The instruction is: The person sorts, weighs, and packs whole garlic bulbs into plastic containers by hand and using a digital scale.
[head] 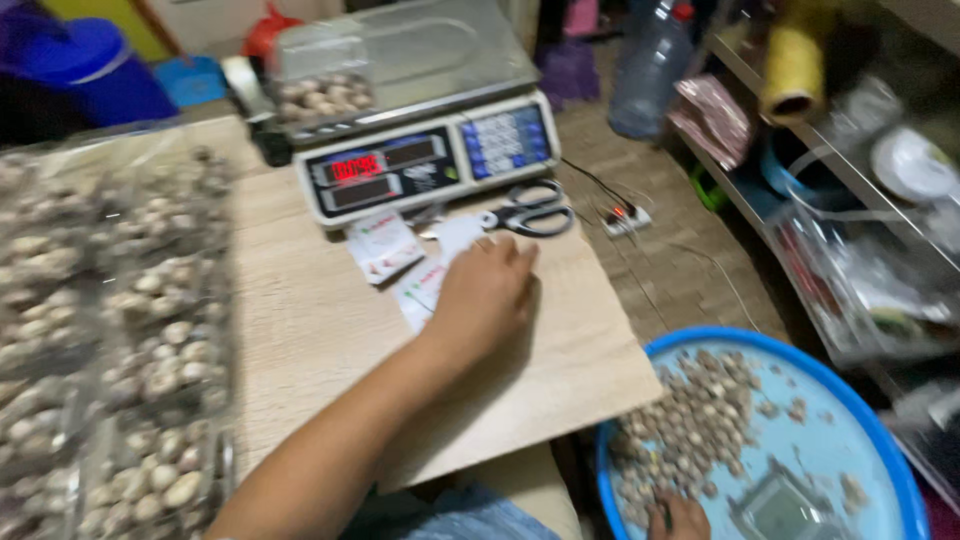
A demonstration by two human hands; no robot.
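The left hand [487,297] lies palm down, fingers curled over small paper labels [385,245] on the wooden board [330,330], just below the scissors [530,212] and scale [430,160]. The right hand [680,520] rests among nuts in the blue basin [880,420]; its grip cannot be told.

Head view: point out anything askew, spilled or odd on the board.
The small labels under the left hand lie scattered at different angles below the scale. The scissors sit close to the board's edge. Nothing looks spilled; the picture is blurred, so fine damage cannot be judged.
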